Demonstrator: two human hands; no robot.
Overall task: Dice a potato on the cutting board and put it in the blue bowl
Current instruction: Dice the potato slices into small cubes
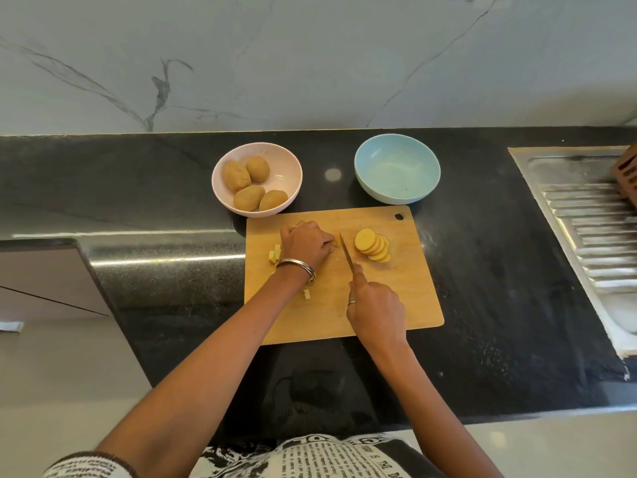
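Home kitchen — black stone counter, steel sink drainboard, marble backsplash.

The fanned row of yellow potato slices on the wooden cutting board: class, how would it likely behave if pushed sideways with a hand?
The fanned row of yellow potato slices would probably slide apart, since the rounds only lean on each other. Their cut faces look moist, so likely slippery. Lying nearly flat on the wooden cutting board, they seem unlikely to roll.

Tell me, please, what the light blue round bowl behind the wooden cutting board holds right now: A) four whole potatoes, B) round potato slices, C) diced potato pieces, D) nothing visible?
D: the light blue round bowl shows only its bare inside, while the round potato slices lie fanned on the wooden cutting board and the four whole potatoes sit in the pink bowl.
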